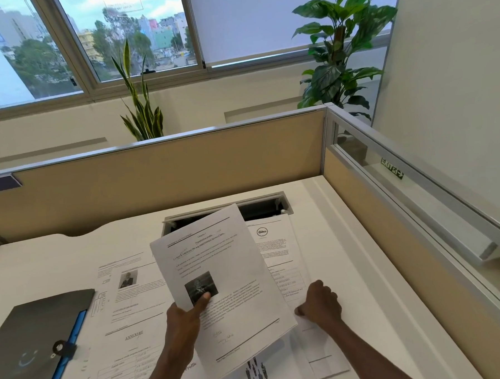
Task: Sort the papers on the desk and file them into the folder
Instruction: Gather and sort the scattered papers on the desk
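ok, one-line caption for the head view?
Left hand lifts a printed sheet; right hand presses papers.

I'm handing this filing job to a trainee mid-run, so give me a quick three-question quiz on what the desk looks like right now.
1. True or false: the dark folder lies shut on the desk, to the left of the papers.
2. Which hand lifts the printed page with the small photo? A) left hand B) right hand C) neither
3. Fill in: the right hand rests on the ____ lying flat on the desk.

Key
1. True. No sheet is in it yet as far as the view shows.
2. A. The left hand pinches the sheet, thumb on top near the photo.
3. Papers: it presses the right-hand sheets, holding none up.
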`<state>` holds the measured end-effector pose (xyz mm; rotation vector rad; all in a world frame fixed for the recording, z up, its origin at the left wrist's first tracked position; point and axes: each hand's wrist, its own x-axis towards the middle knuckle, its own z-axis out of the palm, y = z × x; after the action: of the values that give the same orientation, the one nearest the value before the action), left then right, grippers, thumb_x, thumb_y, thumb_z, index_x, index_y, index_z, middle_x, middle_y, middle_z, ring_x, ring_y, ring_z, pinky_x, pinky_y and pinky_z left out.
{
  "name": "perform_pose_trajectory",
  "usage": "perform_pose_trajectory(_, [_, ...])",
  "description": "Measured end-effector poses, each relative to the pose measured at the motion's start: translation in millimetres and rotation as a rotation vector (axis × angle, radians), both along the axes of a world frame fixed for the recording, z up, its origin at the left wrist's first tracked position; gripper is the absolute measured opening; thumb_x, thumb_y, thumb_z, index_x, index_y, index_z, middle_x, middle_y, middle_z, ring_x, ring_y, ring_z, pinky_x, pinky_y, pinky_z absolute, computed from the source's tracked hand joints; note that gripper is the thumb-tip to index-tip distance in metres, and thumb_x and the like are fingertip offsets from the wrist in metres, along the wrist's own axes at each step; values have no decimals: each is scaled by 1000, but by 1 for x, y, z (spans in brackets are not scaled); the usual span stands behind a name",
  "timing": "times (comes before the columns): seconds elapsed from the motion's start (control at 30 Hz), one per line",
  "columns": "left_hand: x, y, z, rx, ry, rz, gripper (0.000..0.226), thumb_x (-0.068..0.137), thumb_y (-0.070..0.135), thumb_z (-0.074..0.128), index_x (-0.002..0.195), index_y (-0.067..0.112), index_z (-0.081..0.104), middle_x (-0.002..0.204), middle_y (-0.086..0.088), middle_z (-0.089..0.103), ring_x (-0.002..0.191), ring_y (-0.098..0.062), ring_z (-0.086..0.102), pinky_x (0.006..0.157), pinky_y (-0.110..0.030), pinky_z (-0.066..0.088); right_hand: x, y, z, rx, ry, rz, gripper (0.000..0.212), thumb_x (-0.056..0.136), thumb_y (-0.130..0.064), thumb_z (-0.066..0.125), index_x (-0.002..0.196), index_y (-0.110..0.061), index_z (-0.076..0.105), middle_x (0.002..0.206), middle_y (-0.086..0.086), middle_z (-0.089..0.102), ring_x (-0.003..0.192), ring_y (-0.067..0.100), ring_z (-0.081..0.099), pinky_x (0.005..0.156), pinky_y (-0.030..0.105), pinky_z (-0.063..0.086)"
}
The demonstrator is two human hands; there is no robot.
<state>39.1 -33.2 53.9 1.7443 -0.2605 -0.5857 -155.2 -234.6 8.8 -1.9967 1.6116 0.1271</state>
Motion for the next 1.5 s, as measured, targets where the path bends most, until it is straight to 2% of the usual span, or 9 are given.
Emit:
perform_pose_trajectory(0.2, [1, -1, 0, 50, 25, 36, 28, 85, 22, 74, 108, 27, 59, 95, -4, 71, 83, -33, 67, 76, -51, 52, 3, -1, -5, -35, -64, -34, 69, 71, -41, 77, 120, -9, 41, 126, 11, 43, 122, 29, 41, 89, 39, 49])
perform_pose_trajectory(0.33, [2, 1, -2, 86, 67, 52, 31, 83, 24, 77, 107, 26, 59, 93, -7, 71, 83, -33, 66, 77, -49, 50, 9, -6, -10, -175, -88, -33, 65, 75, -56, 68, 116, -12, 44, 123, 7, 45, 119, 25, 43, 90, 38, 46])
perform_pose_trajectory(0.5, [8, 4, -2, 101, 64, 54, 33, 80, 24, 79, 108, 23, 61, 91, -6, 72, 83, -32, 67, 75, -45, 51, 22, -14, -11, -226, -39, 39, 71, 72, -58, 71, 118, -13, 42, 122, 6, 47, 117, 24, 45, 89, 36, 44])
perform_pose_trajectory(0.77, [12, 1, 1, 107, 46, 66, 37, 82, 25, 78, 113, 24, 57, 93, -3, 68, 85, -32, 64, 82, -50, 49, 41, -33, -2, 26, 39, -10, 76, 67, -33, 81, 128, -9, 42, 131, 9, 49, 125, 29, 43, 98, 42, 38])
perform_pose_trajectory(1.0, [12, 1, 2, 95, 44, 53, 35, 83, 24, 77, 113, 24, 60, 99, -8, 71, 89, -36, 66, 89, -60, 50, 43, -35, -2, 125, 21, -78, 62, 72, -29, 73, 128, -15, 49, 133, 9, 46, 126, 29, 40, 97, 44, 39])
perform_pose_trajectory(1.13, [10, 2, 1, 98, 47, 58, 31, 85, 24, 75, 110, 28, 58, 97, -7, 71, 87, -36, 67, 84, -58, 51, 38, -33, -2, 108, -121, -154, 52, 76, -25, 66, 124, -10, 53, 128, 9, 56, 121, 29, 50, 99, 42, 45])
perform_pose_trajectory(1.3, [7, 1, -4, 91, 47, 42, 26, 86, 23, 74, 106, 28, 58, 94, -6, 72, 82, -35, 68, 72, -49, 52, 20, -37, -1, 156, -428, -264, 71, 66, -12, 83, 127, -2, 48, 130, 13, 59, 114, 29, 60, 89, 33, 49])
perform_pose_trajectory(1.4, [6, -1, -5, 86, 45, 26, 21, 88, 22, 72, 104, 28, 59, 91, -5, 73, 80, -34, 69, 65, -42, 52, 9, -35, 3, 60, -461, -287, 62, 65, -14, 86, 116, -5, 53, 116, 12, 68, 104, 30, 64, 79, 32, 50])
perform_pose_trajectory(1.5, [6, -3, -5, 75, 31, 10, 20, 89, 20, 69, 105, 29, 60, 90, -3, 74, 78, -33, 71, 60, -39, 53, -1, -32, 12, -107, -450, -251, 59, 69, -18, 83, 119, -10, 52, 113, 10, 69, 103, 31, 64, 75, 33, 52])
